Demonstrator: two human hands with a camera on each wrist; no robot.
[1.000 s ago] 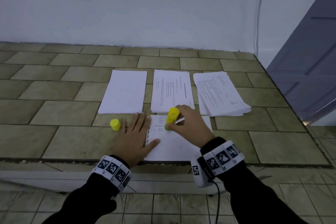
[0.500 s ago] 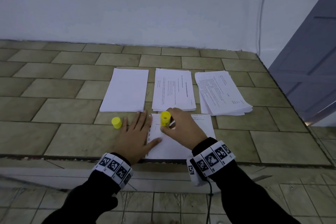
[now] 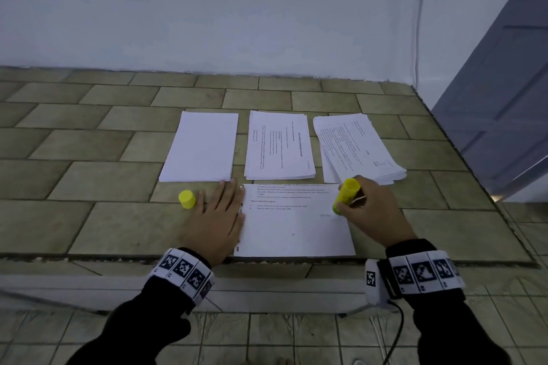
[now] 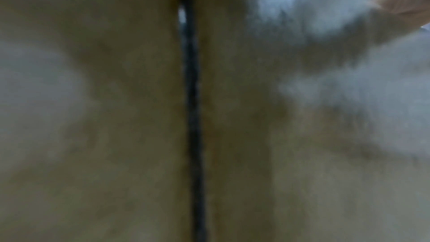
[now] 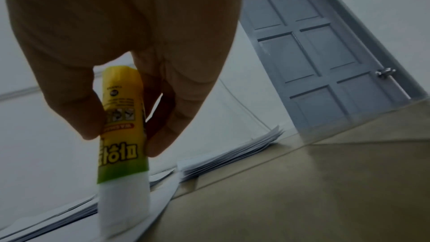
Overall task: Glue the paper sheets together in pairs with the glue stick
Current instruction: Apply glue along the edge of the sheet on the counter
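A printed sheet (image 3: 293, 225) lies at the front edge of the tiled ledge. My left hand (image 3: 218, 216) lies flat with straight fingers, pressing the sheet's left edge. My right hand (image 3: 367, 210) grips the yellow glue stick (image 3: 345, 195) at the sheet's right edge. In the right wrist view the glue stick (image 5: 121, 126) is pinched between thumb and fingers, its white glue end down on the paper (image 5: 69, 227). The yellow cap (image 3: 187, 199) stands left of my left hand. The left wrist view is blurred tile.
Three paper stacks lie behind the sheet: a blank one (image 3: 201, 147), a printed one (image 3: 280, 145) and a fanned printed one (image 3: 355, 147). A grey door (image 3: 504, 98) stands at the right. The ledge drops off at its front edge (image 3: 267, 261).
My right hand has carried the glue stick from the sheet's top left across to its right edge. The left hand stays flat on the left edge; the cap has not moved.
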